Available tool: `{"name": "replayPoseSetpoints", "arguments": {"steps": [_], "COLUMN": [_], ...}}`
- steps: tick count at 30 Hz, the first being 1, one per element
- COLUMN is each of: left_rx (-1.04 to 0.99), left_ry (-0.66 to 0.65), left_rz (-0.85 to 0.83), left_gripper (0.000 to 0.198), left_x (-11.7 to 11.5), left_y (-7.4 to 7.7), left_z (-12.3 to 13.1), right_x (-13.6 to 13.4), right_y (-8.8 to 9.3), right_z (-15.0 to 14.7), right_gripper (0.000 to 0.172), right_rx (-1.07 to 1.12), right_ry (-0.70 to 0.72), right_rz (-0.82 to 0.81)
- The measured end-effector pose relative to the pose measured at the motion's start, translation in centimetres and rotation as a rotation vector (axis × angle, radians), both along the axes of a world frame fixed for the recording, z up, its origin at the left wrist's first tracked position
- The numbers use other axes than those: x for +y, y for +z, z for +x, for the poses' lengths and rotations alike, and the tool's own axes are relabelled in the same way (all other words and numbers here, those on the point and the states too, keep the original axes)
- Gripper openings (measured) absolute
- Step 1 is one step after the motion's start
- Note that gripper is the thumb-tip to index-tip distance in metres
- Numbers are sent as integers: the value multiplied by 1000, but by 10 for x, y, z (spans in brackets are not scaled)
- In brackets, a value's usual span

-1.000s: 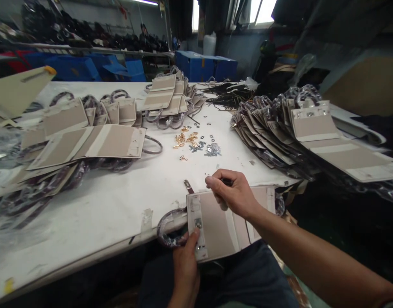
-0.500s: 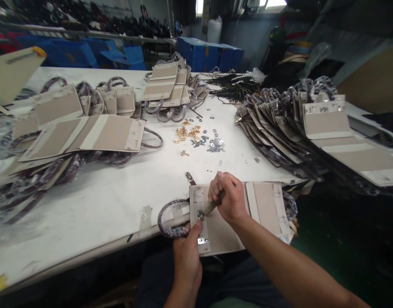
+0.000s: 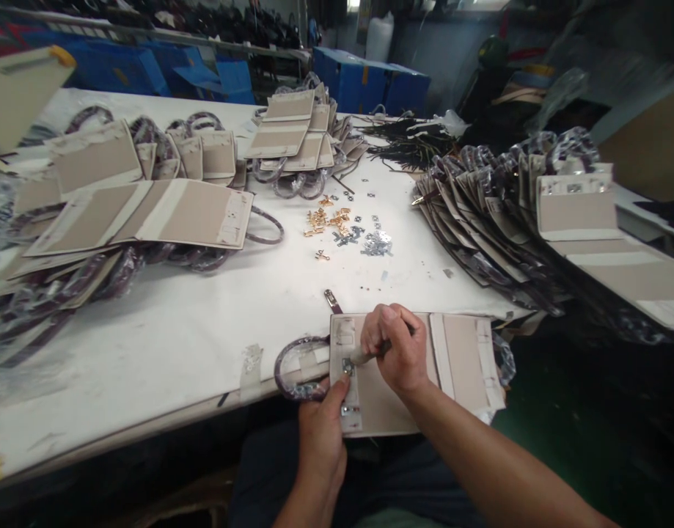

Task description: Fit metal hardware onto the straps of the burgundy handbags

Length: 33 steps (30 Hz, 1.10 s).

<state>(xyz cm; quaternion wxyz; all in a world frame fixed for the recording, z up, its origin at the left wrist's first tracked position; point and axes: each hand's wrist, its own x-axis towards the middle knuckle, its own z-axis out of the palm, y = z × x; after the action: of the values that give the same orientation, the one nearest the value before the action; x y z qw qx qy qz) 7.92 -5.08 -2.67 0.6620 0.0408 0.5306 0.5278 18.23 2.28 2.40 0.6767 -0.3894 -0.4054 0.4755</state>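
A flat beige bag panel (image 3: 458, 359) with a dark purple handle (image 3: 292, 370) lies at the near edge of the white table (image 3: 204, 323). My left hand (image 3: 323, 433) grips the panel's near left corner, thumb beside a small metal fitting (image 3: 346, 365). My right hand (image 3: 397, 348) is closed around a small hand tool (image 3: 364, 356) whose tip presses on that fitting. A second metal fitting (image 3: 348, 409) sits lower on the same strip.
Gold clasps (image 3: 328, 220) and silver plates (image 3: 375, 246) lie loose mid-table. Stacks of beige panels with handles sit at left (image 3: 144, 220), far centre (image 3: 292, 139) and right (image 3: 513, 213). Black strips (image 3: 408, 143) and blue bins (image 3: 364, 88) are behind. A small strap piece (image 3: 333, 301) lies near the panel.
My right hand moved from the panel's top edge down to the left strip and set the tool tip on the fitting. My left thumb stayed by the fitting.
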Motion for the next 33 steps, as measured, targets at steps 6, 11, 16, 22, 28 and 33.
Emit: {"name": "replayPoseSetpoints", "arguments": {"steps": [6, 11, 16, 22, 28, 33], "left_rx": [52, 120, 89, 68, 66, 79], "left_ry": [-9, -7, 1, 11, 12, 1], "left_rz": [22, 80, 85, 83, 119, 81], "left_gripper": [43, 37, 35, 31, 39, 38], "left_x": [-2, -3, -5, -6, -6, -5], "left_y": [-1, 1, 3, -2, -4, -6], "left_z": [1, 0, 2, 1, 0, 1], "right_x": [-8, -5, 11, 19, 14, 1], "right_y": [-11, 5, 39, 35, 30, 29], "right_z": [-8, -17, -26, -35, -12, -9], "right_gripper": [46, 51, 57, 51, 52, 53], "right_rx": [6, -424, -488, -608, -579, -387], "right_ry": [-1, 172, 393, 620, 537, 379], "right_rz": [60, 142, 27, 83, 90, 145]}}
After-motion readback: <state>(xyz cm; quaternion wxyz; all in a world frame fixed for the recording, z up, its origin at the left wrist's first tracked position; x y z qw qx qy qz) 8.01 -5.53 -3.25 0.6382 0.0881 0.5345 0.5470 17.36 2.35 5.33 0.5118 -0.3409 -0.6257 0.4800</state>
